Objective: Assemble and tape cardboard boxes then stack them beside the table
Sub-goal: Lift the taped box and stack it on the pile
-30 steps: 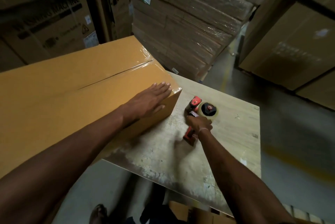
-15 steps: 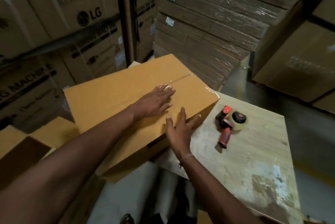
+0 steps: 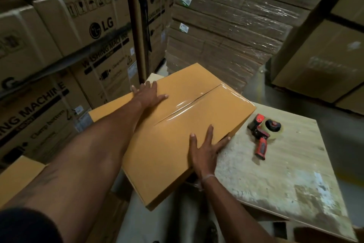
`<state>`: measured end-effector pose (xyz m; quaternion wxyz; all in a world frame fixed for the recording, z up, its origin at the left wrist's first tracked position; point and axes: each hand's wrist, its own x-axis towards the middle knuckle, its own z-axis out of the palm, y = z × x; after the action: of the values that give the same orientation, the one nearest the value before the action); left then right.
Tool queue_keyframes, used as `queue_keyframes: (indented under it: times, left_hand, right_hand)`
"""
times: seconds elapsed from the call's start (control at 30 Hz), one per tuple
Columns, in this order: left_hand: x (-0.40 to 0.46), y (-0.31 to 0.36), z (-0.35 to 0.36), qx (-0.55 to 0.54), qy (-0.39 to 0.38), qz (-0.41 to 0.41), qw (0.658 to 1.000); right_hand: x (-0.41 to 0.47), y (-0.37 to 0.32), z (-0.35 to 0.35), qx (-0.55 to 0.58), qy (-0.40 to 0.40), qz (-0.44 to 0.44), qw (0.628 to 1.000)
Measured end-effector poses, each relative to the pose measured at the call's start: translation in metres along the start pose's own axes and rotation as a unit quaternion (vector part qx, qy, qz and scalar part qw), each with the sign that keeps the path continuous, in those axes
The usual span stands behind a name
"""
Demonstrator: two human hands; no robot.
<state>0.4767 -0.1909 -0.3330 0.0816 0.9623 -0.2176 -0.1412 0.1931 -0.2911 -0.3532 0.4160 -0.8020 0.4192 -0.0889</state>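
Since the earlier frame, your left hand (image 3: 148,94) has slid to the far left edge of the taped yellow-brown cardboard box (image 3: 177,130) at frame centre, fingers flat. Your right hand (image 3: 204,150) presses open against its near right side. Box overhangs the worn wooden table (image 3: 279,179); the red tape dispenser (image 3: 263,136) lies at right.

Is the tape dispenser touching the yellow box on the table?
Apart. The head view shows a strip of bare table between the tape dispenser and the nearest corner of the yellow box.
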Motion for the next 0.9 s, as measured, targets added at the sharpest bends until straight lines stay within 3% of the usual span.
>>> queue_keyframes:
  times: [0.2, 0.4, 0.57, 0.7, 0.9]
  left_hand:
    - [-0.011, 0.001, 0.004, -0.056, 0.015, -0.034, 0.998]
    - [-0.035, -0.008, 0.005, -0.069, -0.074, -0.054, 0.993]
    - [-0.063, -0.011, 0.011, -0.160, -0.077, -0.090, 0.980]
    - [-0.103, -0.008, 0.014, -0.221, -0.069, -0.065, 0.971]
    - [-0.190, 0.043, 0.003, -0.243, -0.019, -0.050, 0.968]
  right_hand:
    - [0.011, 0.021, -0.016, 0.023, -0.020, -0.018, 0.999]
    - [0.028, 0.040, -0.062, 0.071, 0.006, 0.047, 0.996]
    - [0.034, 0.043, -0.078, 0.059, -0.008, 0.075, 0.995]
    - [0.020, 0.054, -0.097, 0.069, 0.012, 0.055, 0.996]
    - [-0.008, 0.068, -0.176, 0.062, 0.037, 0.014, 0.997]
